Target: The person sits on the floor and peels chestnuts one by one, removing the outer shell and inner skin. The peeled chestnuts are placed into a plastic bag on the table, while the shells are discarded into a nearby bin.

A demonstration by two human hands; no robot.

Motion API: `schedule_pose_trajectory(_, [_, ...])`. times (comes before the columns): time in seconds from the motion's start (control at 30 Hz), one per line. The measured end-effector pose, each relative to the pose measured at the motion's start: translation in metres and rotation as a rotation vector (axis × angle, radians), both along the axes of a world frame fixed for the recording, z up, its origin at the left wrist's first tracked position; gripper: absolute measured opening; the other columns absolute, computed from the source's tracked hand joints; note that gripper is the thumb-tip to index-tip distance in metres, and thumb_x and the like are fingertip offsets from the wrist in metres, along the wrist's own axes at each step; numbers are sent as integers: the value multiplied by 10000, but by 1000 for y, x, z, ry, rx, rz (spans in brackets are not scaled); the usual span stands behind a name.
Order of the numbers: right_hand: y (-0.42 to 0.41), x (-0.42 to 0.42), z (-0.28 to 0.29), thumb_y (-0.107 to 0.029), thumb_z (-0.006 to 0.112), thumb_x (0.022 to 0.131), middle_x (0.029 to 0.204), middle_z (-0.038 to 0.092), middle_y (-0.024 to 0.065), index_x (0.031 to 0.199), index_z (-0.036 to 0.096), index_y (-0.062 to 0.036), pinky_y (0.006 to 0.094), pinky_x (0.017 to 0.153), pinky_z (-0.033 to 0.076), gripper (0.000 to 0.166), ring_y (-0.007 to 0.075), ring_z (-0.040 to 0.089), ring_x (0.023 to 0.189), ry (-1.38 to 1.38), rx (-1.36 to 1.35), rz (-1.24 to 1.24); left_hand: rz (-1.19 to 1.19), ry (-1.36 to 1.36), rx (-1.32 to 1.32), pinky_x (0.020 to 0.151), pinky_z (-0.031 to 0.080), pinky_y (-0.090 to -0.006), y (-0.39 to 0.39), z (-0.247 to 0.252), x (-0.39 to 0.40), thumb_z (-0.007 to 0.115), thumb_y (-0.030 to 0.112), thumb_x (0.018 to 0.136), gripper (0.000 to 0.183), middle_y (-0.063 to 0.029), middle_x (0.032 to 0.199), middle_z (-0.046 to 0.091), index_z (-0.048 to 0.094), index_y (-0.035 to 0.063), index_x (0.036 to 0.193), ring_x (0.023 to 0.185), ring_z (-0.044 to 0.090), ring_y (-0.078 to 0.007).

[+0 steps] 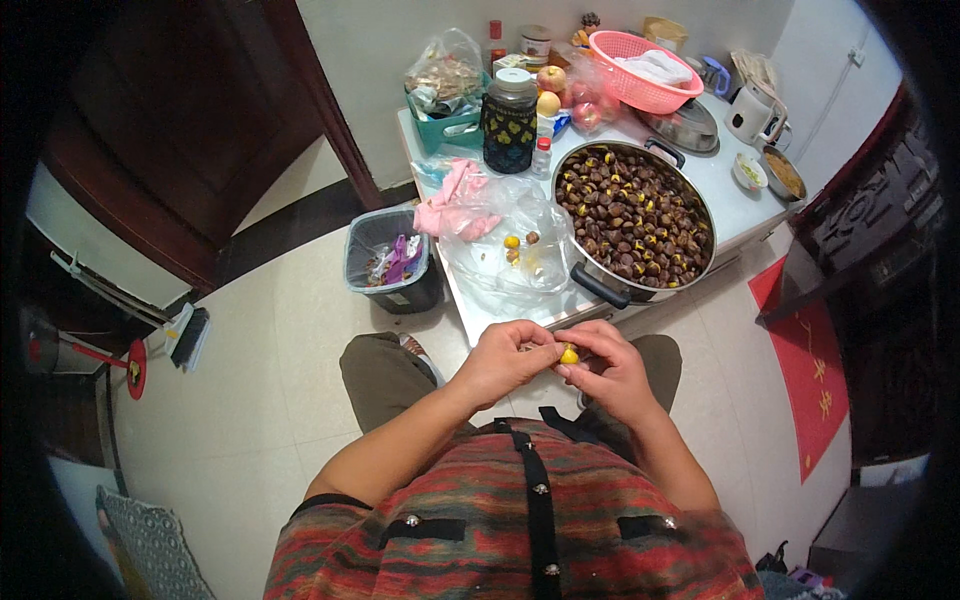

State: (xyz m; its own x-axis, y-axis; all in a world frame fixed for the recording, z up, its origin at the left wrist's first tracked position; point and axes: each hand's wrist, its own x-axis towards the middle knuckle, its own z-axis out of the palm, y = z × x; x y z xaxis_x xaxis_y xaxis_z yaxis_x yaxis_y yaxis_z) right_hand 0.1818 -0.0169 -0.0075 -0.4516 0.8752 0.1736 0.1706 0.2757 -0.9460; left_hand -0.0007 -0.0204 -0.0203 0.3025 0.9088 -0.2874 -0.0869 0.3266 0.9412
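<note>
A chestnut (pixel 569 354) with yellow flesh showing is held between the fingertips of both hands, above my lap. My left hand (pixel 504 358) pinches it from one side, thumb against it. On its other side my right hand (pixel 613 369) grips it with thumb and fingers. Beyond the hands, a wide metal pot (pixel 576 259) is full of brown chestnuts (pixel 634 214), several split to show yellow. Left of the pot, a clear plastic bag (pixel 480 274) lies spread on the white table (pixel 469 311), with a yellow peeled chestnut (pixel 511 241) and other pieces on it.
A lined bin (pixel 356 259) with rubbish stands on the floor by the table's left edge. A pink cloth (pixel 456 199), a dark-covered jar (pixel 510 124), a small red-capped bottle (pixel 541 157) and a pink basket (pixel 611 56) are on the table. The pot's black handle (pixel 600 287) juts towards me.
</note>
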Motion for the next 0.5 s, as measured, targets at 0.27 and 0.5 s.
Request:
schedule_pose_trajectory(0.27, [-2,-1,5,-43,658,721,902,539,48,1013,610,-34,213,618,457,296,107,536,749,-96,114,-14,-1,119,154,427,321,-171,1,-10,4,582,73,759,114,12,671,555,588,7,852,511,441,-27])
schedule_pose_trajectory(0.5, [-1,0,8,-45,655,721,896,542,49,1014,608,-33,222,629,460,298,112,539,751,-141,182,9,2,26,87,417,317,-177,1,-9,4,554,46,750,104,-20,706,582,587,3,839,489,435,-35])
